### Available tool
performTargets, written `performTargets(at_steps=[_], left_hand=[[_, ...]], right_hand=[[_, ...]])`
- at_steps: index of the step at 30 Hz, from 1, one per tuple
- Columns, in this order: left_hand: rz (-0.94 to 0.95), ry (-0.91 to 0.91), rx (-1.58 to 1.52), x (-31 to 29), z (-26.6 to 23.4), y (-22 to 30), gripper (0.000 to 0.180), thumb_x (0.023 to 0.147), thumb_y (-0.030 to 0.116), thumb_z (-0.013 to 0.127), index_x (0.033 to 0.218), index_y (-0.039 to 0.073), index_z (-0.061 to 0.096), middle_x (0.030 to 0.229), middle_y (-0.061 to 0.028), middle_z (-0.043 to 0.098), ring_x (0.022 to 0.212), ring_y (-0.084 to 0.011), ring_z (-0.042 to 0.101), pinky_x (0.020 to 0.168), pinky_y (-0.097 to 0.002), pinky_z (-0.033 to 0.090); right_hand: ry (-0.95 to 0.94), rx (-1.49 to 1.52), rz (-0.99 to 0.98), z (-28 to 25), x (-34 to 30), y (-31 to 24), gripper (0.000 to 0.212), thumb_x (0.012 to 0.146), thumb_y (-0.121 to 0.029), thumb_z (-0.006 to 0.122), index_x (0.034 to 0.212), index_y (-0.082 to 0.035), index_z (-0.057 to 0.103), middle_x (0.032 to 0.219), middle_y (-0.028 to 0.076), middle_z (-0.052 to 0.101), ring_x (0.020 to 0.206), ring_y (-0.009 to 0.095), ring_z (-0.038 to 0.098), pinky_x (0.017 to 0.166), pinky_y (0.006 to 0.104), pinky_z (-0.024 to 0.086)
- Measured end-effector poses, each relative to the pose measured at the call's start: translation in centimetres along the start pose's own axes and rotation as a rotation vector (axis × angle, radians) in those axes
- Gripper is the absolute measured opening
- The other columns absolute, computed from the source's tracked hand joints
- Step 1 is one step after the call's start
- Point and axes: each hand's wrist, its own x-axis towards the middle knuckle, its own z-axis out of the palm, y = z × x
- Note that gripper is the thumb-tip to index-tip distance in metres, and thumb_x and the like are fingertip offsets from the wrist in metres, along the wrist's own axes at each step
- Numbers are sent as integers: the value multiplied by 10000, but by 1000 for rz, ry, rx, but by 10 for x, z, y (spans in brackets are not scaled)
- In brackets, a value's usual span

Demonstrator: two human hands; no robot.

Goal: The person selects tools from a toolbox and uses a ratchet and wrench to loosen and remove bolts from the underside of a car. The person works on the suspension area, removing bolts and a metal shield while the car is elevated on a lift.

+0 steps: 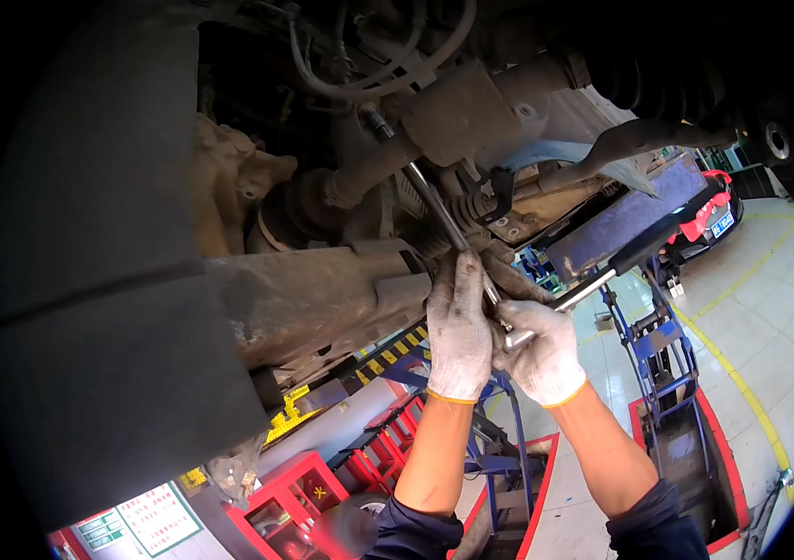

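Note:
Both my hands wear white knitted gloves with yellow cuffs, raised beneath a car's underside. My left hand (459, 336) is closed round the lower part of a long steel extension bar (436, 207), its fingers pointing up along it. From there the bar slants up and left, its far end (376, 121) among the dark parts beside a drive shaft (373, 175). At the bar's lower end, my right hand (543, 353) is closed round the head of a ratchet wrench (586, 291). The wrench's shiny handle with its black grip (644, 246) points up to the right.
A metal crossmember (313, 301) lies left of my hands, a curved suspension arm (635, 140) to the right. Hoses (387, 89) hang above. Below stand blue lift arms (663, 350) in red-edged floor pits, and red cabinets (294, 499). Another car (709, 224) is at far right.

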Motion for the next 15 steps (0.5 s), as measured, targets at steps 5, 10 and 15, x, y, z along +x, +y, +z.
performTargets(at_steps=[5, 10, 15], left_hand=[[161, -3, 341, -15, 22, 21, 352, 1106, 332, 509, 1255, 31, 617, 1051, -64, 677, 906, -109, 600, 765, -259, 511], [51, 20, -51, -23, 29, 16, 363, 1104, 365, 506, 1198, 37, 627, 964, -69, 697, 880, -125, 654, 770, -261, 535], [-20, 41, 17, -25, 23, 18, 409, 1111, 389, 484, 1233, 18, 609, 1055, -57, 642, 949, -121, 588, 819, -273, 496]], right_hand=[[-335, 508, 260, -27, 11, -9, 319, 990, -112, 548, 1284, 5, 594, 1031, 118, 695, 685, 179, 632, 578, 291, 517], [-20, 93, 28, 1, -4, -13, 247, 952, -33, 581, 1172, 36, 671, 1025, 114, 704, 802, 192, 687, 751, 293, 578], [-13, -1239, -602, 2, -5, -22, 196, 892, 3, 584, 1007, -17, 742, 1044, 169, 683, 812, 297, 695, 744, 395, 569]])
